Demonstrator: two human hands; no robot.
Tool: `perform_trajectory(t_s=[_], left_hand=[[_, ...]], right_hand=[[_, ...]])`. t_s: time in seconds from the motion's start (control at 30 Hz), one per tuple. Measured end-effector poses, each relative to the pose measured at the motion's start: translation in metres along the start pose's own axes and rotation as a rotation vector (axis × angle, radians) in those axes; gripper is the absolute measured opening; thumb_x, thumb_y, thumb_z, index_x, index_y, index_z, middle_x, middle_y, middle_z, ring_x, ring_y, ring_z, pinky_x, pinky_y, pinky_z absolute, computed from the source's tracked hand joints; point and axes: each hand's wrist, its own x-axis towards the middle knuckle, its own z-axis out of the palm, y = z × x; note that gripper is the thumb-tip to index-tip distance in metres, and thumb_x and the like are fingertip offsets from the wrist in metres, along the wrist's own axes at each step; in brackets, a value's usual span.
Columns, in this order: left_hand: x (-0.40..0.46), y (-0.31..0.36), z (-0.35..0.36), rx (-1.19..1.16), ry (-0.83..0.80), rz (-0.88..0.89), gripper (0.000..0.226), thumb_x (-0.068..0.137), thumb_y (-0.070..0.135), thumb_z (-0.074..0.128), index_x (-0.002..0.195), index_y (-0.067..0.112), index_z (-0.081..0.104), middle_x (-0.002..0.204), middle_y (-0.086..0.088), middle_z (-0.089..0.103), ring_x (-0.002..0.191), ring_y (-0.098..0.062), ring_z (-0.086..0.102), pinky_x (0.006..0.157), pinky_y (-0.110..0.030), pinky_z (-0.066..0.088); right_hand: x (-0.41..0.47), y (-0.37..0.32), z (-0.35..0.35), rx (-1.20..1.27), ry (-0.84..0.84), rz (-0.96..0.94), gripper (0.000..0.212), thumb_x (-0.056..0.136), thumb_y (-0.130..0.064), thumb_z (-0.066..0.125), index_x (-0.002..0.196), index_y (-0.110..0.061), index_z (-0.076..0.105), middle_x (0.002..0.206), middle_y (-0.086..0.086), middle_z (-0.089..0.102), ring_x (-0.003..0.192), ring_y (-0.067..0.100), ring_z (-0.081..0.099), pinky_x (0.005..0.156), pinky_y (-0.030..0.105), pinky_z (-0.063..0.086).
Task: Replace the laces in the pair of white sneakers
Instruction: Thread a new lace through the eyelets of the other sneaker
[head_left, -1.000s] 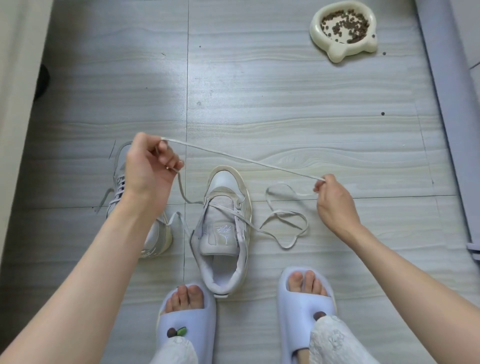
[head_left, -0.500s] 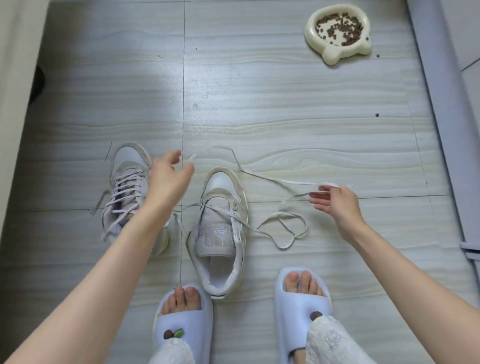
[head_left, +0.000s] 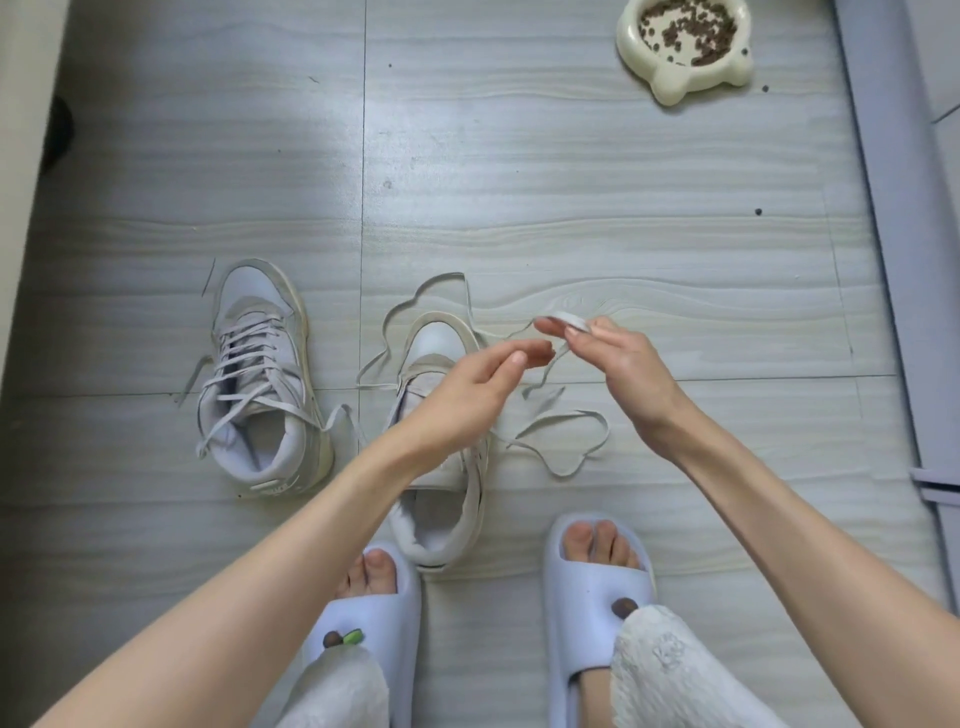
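Both hands are now meeting above the right-hand sneaker (head_left: 441, 441), left hand (head_left: 467, 395) having swung over from the laced sneaker (head_left: 260, 384). Right hand (head_left: 618, 358) is pinching a folded bit of lace (head_left: 569, 321); left fingers are reaching toward it, relaxed, gripping nothing. My forearm is hiding the sneaker's eyelets.

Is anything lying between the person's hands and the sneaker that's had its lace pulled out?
Nothing visible blocks it. The unlaced white sneaker sits directly beneath the left hand, while the right hand pinches the loose grey-white lace just beside it. Only that lace's slack trails over the grey tiled floor around the shoe.
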Motion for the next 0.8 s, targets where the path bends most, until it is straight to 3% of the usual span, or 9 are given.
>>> perform_trajectory(t_s=[0.13,0.23,0.3,0.4,0.47,0.57,0.63,0.73,0.8], left_hand=[[-0.005,0.001,0.005,-0.01,0.035,-0.022,0.029,0.1,0.018,0.038,0.118,0.011,0.06,0.095,0.004,0.065,0.077,0.017,0.054,0.068,0.0,0.036],[-0.009,-0.001,0.001,0.038,0.07,-0.084,0.023,0.098,0.023,0.045,0.096,0.016,0.066,0.076,0.013,0.059,0.06,0.013,0.049,0.06,-0.002,0.035],[-0.012,-0.005,-0.005,0.068,0.07,-0.12,0.024,0.096,0.026,0.049,0.081,0.02,0.066,0.072,0.012,0.057,0.061,0.009,0.048,0.057,-0.004,0.035],[-0.019,-0.009,-0.016,0.107,0.053,-0.168,0.028,0.095,0.031,0.05,0.072,0.022,0.063,0.072,0.007,0.055,0.069,-0.004,0.048,0.06,-0.013,0.035],[-0.024,-0.009,-0.024,0.111,0.018,-0.179,0.03,0.096,0.03,0.048,0.071,0.019,0.06,0.074,0.006,0.057,0.071,-0.003,0.049,0.061,-0.008,0.035],[-0.033,-0.012,-0.035,0.142,-0.027,-0.184,0.031,0.097,0.028,0.046,0.071,0.016,0.058,0.075,0.006,0.06,0.067,0.005,0.052,0.056,-0.003,0.035],[-0.038,-0.016,-0.045,0.131,-0.029,-0.186,0.03,0.097,0.029,0.046,0.073,0.016,0.058,0.075,0.007,0.061,0.075,0.004,0.054,0.066,-0.003,0.037],[-0.041,-0.021,-0.06,0.11,0.061,-0.187,0.03,0.096,0.03,0.046,0.07,0.021,0.059,0.07,0.013,0.062,0.08,-0.001,0.056,0.078,-0.015,0.037],[-0.042,-0.023,-0.067,0.097,0.138,-0.197,0.029,0.096,0.029,0.047,0.071,0.025,0.06,0.066,0.015,0.062,0.076,-0.001,0.056,0.075,-0.021,0.035]], right_hand=[[-0.001,0.003,0.005,-0.018,-0.057,0.035,0.026,0.098,-0.016,0.043,0.118,-0.025,0.057,0.1,0.0,0.048,0.113,0.009,0.05,0.092,0.012,0.033],[-0.004,0.008,0.015,-0.062,-0.109,0.078,0.031,0.099,-0.016,0.042,0.126,-0.016,0.056,0.104,0.0,0.048,0.1,0.002,0.053,0.079,-0.001,0.035],[-0.004,0.014,0.018,-0.05,-0.106,0.109,0.032,0.099,-0.017,0.041,0.128,-0.015,0.054,0.104,-0.006,0.055,0.097,-0.003,0.051,0.07,-0.003,0.035],[-0.001,0.027,0.021,0.028,-0.052,0.176,0.029,0.1,-0.015,0.038,0.123,-0.012,0.056,0.065,-0.008,0.046,0.059,0.001,0.041,0.05,0.009,0.032],[0.001,0.04,0.023,0.014,-0.053,0.241,0.028,0.1,-0.017,0.038,0.111,-0.01,0.062,0.062,-0.001,0.039,0.054,0.009,0.034,0.047,0.017,0.025],[0.004,0.058,0.024,0.05,-0.045,0.339,0.031,0.1,-0.019,0.037,0.083,-0.014,0.062,0.06,0.002,0.045,0.048,0.011,0.039,0.045,0.02,0.024],[0.009,0.064,0.017,0.127,0.059,0.406,0.036,0.101,-0.02,0.035,0.077,-0.012,0.061,0.053,0.001,0.047,0.04,0.008,0.039,0.041,0.019,0.023],[0.014,0.072,0.001,0.258,0.192,0.513,0.04,0.101,-0.024,0.032,0.076,-0.009,0.059,0.045,-0.005,0.047,0.033,0.005,0.039,0.038,0.016,0.023],[0.015,0.079,-0.009,0.44,0.28,0.563,0.04,0.101,-0.026,0.03,0.075,-0.01,0.057,0.05,-0.004,0.048,0.034,0.005,0.042,0.037,0.016,0.024]])
